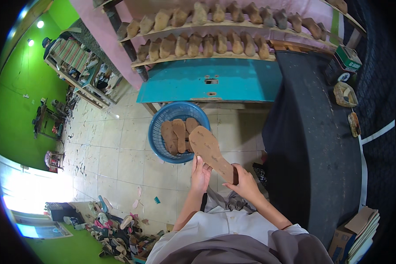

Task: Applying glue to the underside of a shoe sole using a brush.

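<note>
A brown insole [210,150] with dark printed marks is held up in front of me, its broad end pointing away and to the left. My left hand [201,173] grips its left edge near the middle, thumb on top. Around the narrow heel end, my right hand [243,179] is closed with the thumb below. Just beyond, a round blue plastic basket [154,134] stands on the floor with several similar brown insoles [179,132] inside. The held insole covers part of the basket's right side.
Wooden shelves with several shoe lasts [193,44] rise above a turquoise bench [180,81] at the back. A dark cloth-covered table [303,145] runs along my right. Piled shoes [121,235] lie at lower left, and scraps are scattered over the tiled floor [114,160].
</note>
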`<state>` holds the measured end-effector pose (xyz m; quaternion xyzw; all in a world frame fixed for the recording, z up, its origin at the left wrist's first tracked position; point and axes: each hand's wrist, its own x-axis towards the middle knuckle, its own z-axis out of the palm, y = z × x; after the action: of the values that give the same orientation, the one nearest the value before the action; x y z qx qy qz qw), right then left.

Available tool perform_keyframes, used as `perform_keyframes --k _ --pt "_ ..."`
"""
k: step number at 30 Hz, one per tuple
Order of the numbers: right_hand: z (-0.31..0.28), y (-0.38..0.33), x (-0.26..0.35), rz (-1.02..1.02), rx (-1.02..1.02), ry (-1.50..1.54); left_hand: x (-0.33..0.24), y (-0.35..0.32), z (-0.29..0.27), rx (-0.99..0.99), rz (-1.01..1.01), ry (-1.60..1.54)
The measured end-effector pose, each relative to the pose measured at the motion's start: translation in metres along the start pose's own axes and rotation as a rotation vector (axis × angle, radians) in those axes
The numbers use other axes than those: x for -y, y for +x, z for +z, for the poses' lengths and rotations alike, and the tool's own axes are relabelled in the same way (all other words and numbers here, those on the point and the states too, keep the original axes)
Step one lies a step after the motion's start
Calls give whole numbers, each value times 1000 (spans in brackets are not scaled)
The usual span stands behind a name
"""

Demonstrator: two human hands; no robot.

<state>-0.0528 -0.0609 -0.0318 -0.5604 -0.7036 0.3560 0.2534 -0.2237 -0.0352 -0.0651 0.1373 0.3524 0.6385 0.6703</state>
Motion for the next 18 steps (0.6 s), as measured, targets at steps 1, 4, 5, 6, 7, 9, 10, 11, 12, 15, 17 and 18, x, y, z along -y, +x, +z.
perform_keyframes --k 1,4,5,6,7,9,10,11,12,15,17,18 --pt "12 10 4 -4 6 0 -9 5 -15 -12 13 4" --pt "46 44 14 -64 -26 20 -43 23 -63 -103 9 -34" --pt "56 56 15 -60 -32 -48 -53 31 -82 -106 10 -37" --pt "67 69 16 -60 -35 -115 -65 38 -103 -114 47 -13" --pt "78 82 19 -64 -29 -116 -75 47 -124 -122 82 13" --pt "97 109 21 -65 -46 -213 -96 66 -159 -176 44 44" --pt "108 124 18 -40 -26 -230 -104 75 -175 -222 3 80" --pt "119 138 13 -32 -22 -231 -110 86 -190 -226 -5 80" --pt "131 152 7 -48 16 -292 -114 96 -204 -286 -73 183" --pt "165 190 -13 -8 115 -404 -120 132 -235 -349 -238 387" --pt "189 209 -31 43 181 -454 -118 156 -257 -356 -331 485" --pt "201 219 -40 62 218 -471 -115 169 -270 -323 -367 685"
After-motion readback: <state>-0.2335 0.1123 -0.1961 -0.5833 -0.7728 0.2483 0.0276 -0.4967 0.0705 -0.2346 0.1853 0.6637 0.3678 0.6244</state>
